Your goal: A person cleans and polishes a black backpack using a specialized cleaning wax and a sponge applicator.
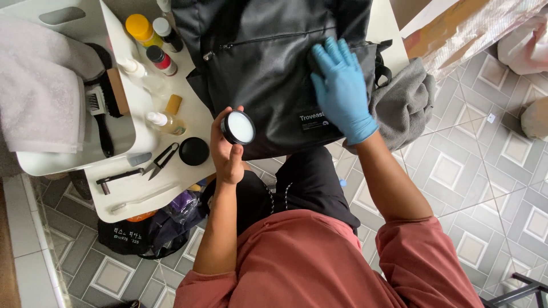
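Left hand [228, 151] clamped around open round tin [238, 127], just left of black bag [268, 80]; gloved right hand [341, 88] flat, fingers spread, on the bag, nearer its centre

The bag [268, 63] runs off the top edge, so its upper part and any handles are out of sight. The gloved right hand [341, 88] covers part of its front, and its lower edge hides the table [188, 114] beneath. The grey cloth [408, 102] lies partly tucked behind the bag. The tin [238, 127] in the left hand [227, 149] shows only a pale face; whether that is cream or a lid cannot be told. The bottles [154, 40] have labels too small to make out, and one at the top is cut off. The towel [37, 97] is cropped at the left edge.
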